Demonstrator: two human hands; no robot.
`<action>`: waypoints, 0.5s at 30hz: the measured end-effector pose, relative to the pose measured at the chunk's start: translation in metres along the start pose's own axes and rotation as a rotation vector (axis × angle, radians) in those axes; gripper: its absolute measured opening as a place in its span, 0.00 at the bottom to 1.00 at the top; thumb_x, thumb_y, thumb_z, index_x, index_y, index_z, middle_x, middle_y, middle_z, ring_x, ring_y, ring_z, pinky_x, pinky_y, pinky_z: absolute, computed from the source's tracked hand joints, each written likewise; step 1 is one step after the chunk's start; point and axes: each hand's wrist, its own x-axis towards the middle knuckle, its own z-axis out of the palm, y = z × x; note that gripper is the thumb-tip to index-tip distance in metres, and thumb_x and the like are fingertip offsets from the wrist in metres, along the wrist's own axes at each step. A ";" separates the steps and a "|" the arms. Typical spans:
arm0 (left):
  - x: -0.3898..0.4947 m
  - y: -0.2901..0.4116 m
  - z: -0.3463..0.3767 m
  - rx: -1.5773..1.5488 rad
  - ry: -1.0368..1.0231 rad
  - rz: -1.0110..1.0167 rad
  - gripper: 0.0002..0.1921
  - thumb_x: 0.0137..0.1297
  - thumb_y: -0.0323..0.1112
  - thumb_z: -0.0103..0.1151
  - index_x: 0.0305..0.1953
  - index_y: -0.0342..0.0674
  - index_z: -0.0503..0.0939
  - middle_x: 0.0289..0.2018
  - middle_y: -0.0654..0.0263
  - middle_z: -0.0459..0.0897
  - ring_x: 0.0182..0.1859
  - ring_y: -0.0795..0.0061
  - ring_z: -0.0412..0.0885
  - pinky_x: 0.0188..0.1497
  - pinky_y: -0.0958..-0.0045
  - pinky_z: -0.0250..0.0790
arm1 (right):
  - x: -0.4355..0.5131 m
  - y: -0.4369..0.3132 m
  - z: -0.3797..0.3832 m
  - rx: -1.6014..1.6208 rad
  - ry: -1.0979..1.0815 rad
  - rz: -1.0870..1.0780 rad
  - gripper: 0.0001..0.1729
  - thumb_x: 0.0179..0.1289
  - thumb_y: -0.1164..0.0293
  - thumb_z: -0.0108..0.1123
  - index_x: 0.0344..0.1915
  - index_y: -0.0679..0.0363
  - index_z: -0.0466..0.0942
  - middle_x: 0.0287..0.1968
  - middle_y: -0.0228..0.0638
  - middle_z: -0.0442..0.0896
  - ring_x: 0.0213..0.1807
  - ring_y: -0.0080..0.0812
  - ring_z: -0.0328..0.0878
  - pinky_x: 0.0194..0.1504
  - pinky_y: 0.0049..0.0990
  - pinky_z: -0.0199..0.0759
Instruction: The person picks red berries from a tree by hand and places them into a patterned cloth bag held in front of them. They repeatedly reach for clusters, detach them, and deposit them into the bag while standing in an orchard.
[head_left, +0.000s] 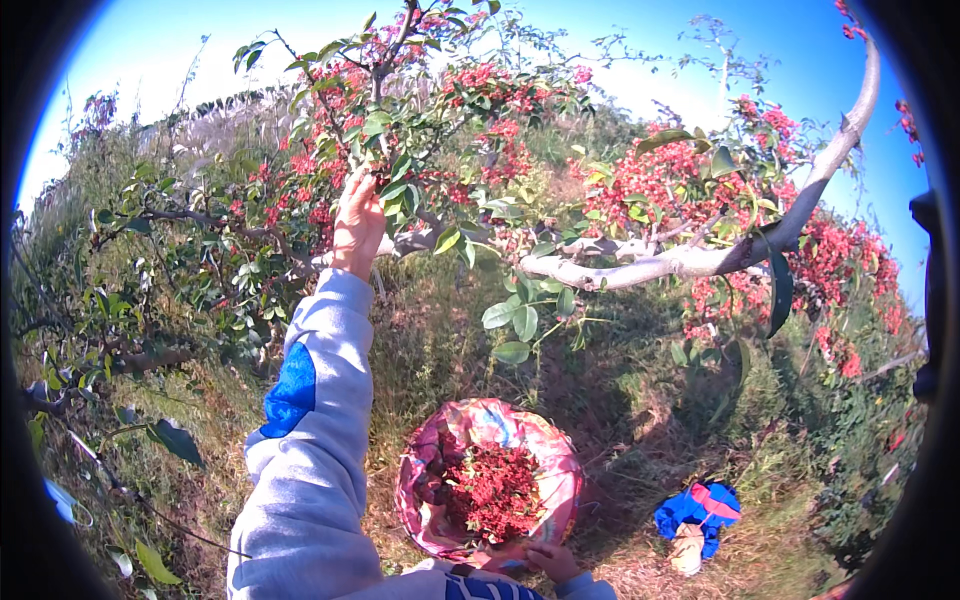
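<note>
My left hand (358, 219) reaches up into a prickly ash tree, its fingertips bent in at a leafy twig (386, 154). Leaves hide part of the fingers, so what lies between them cannot be made out. Red berry clusters (326, 165) hang close around that hand. Low in front of my body is a round basket (559, 465) lined with pink patterned sheeting. A heap of picked red berry clusters (495, 491), mixed with some green bits, lies in it. My right hand (553, 561) grips the basket's near rim at the lower right.
A thick bare branch (675, 262) crosses to the right and curves upward, bearing thorns. Denser red clusters (652, 180) hang behind it. On the grass, right of the basket, lies a blue cloth bundle (694, 514) with pink and beige parts. A thin twig (142, 499) juts in at lower left.
</note>
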 end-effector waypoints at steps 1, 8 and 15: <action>-0.003 -0.005 -0.002 -0.068 -0.026 0.013 0.14 0.57 0.23 0.50 0.46 0.37 0.68 0.38 0.68 0.75 0.41 0.78 0.72 0.47 0.75 0.64 | 0.000 0.004 -0.002 0.030 -0.015 0.015 0.16 0.58 0.70 0.53 0.46 0.65 0.72 0.34 0.34 0.78 0.32 0.23 0.76 0.34 0.19 0.70; -0.026 -0.025 0.029 -0.399 0.075 0.052 0.20 0.53 0.24 0.56 0.48 0.43 0.66 0.40 0.63 0.73 0.44 0.69 0.71 0.50 0.70 0.63 | -0.005 0.003 -0.004 0.057 -0.072 0.031 0.15 0.57 0.69 0.53 0.42 0.66 0.72 0.32 0.33 0.77 0.30 0.23 0.75 0.33 0.21 0.70; -0.033 -0.036 0.025 -0.663 0.089 0.040 0.18 0.55 0.23 0.52 0.49 0.43 0.68 0.38 0.60 0.76 0.40 0.67 0.75 0.44 0.70 0.69 | -0.005 0.023 -0.009 0.109 -0.105 0.109 0.17 0.59 0.68 0.51 0.46 0.67 0.69 0.38 0.36 0.77 0.36 0.25 0.75 0.38 0.21 0.70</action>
